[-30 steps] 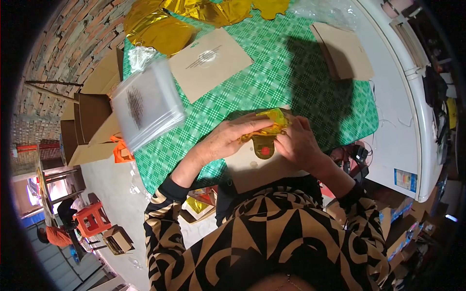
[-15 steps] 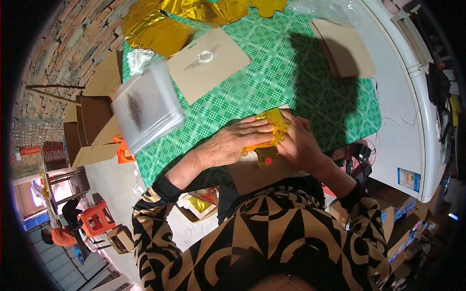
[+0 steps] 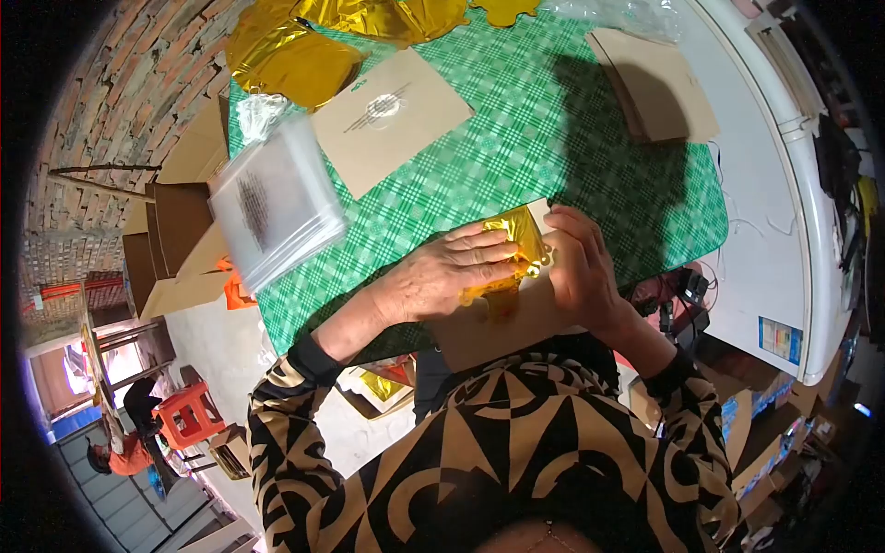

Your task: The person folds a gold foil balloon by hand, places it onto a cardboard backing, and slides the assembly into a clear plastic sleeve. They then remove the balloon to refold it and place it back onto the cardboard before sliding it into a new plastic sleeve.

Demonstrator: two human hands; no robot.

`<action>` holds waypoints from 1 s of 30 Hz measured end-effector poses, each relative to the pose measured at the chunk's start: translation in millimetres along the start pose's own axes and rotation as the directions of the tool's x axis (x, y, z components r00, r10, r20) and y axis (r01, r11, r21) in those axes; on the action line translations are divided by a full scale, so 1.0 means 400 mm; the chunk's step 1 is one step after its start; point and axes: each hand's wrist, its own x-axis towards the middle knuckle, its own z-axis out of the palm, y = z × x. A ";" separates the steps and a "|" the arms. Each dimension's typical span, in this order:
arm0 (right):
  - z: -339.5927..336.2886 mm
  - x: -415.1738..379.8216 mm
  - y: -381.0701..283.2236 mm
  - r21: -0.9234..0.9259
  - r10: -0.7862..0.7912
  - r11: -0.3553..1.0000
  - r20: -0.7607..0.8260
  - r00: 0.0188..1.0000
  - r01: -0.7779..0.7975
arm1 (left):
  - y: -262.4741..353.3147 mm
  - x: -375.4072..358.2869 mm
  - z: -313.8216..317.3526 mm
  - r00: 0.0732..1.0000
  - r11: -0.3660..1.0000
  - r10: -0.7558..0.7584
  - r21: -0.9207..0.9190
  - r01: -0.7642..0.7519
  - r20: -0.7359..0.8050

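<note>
Gold foil (image 3: 514, 227), mid-frame, looks light, slippery, easily creased; edges seem the safest hold. The left hand (image 3: 429, 278) lies flat on it, fingers extended; the right hand (image 3: 585, 276) curls beside it over tan card (image 3: 475, 339), its grip unclear.

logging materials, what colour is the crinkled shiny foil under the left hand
Gold foil, seen in head view.

Saw gold foil (image 3: 522, 229), shiny, creased, partly covered, lying on tan card (image 3: 493, 338); saw card bare along near side.
</note>
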 end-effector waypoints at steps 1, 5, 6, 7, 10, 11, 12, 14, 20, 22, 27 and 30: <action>-0.012 0.015 -0.009 -0.030 -0.018 0.999 -0.001 1.000 0.018 | -0.002 -0.001 0.000 1.000 1.000 0.009 0.006 -0.009 -0.002; -0.027 0.063 -0.030 -0.202 -0.021 0.976 0.273 0.962 0.079 | -0.002 0.000 -0.001 1.000 0.999 0.023 0.026 -0.023 0.007; -0.027 0.060 -0.027 -0.218 -0.011 0.972 0.320 0.947 0.085 | -0.006 0.000 -0.001 0.999 0.999 0.037 0.022 -0.037 0.004; -0.027 0.058 -0.023 -0.233 0.000 0.968 0.368 0.930 0.093 | -0.013 -0.001 0.000 0.999 0.999 0.049 0.018 -0.049 0.000; -0.013 0.035 -0.013 -0.265 0.008 0.958 0.414 0.910 0.112 | -0.010 -0.006 0.000 0.999 0.999 0.042 0.021 -0.043 0.014; -0.012 0.031 -0.014 -0.274 0.012 0.955 0.423 0.906 0.115 | -0.003 -0.006 -0.001 0.999 0.999 0.035 0.024 -0.036 0.026; -0.013 0.032 -0.014 -0.286 0.015 0.950 0.429 0.903 0.121 | 0.004 -0.004 -0.007 0.999 0.999 0.033 0.009 -0.033 0.036; -0.015 0.034 -0.016 -0.300 0.017 0.945 0.434 0.901 0.127 | 0.015 -0.003 -0.020 0.999 1.000 0.023 -0.014 -0.023 0.046; -0.011 0.029 -0.012 -0.269 0.020 0.957 0.427 0.904 0.107 | 0.041 -0.063 -0.043 0.990 0.992 -0.081 -0.107 0.068 -0.114; -0.007 0.028 -0.013 -0.283 0.025 0.953 0.422 0.906 0.106 | 0.063 -0.092 -0.095 0.936 0.971 -0.233 -0.121 0.207 -0.264; -0.006 0.030 -0.013 -0.255 0.013 0.961 0.417 0.909 0.103 | 0.109 -0.017 -0.116 0.703 0.879 -0.359 0.031 0.476 -0.614; -0.002 0.027 -0.010 -0.286 0.017 0.951 0.433 0.901 0.120 | 0.099 0.060 0.025 0.801 0.844 -0.297 0.249 0.475 -0.520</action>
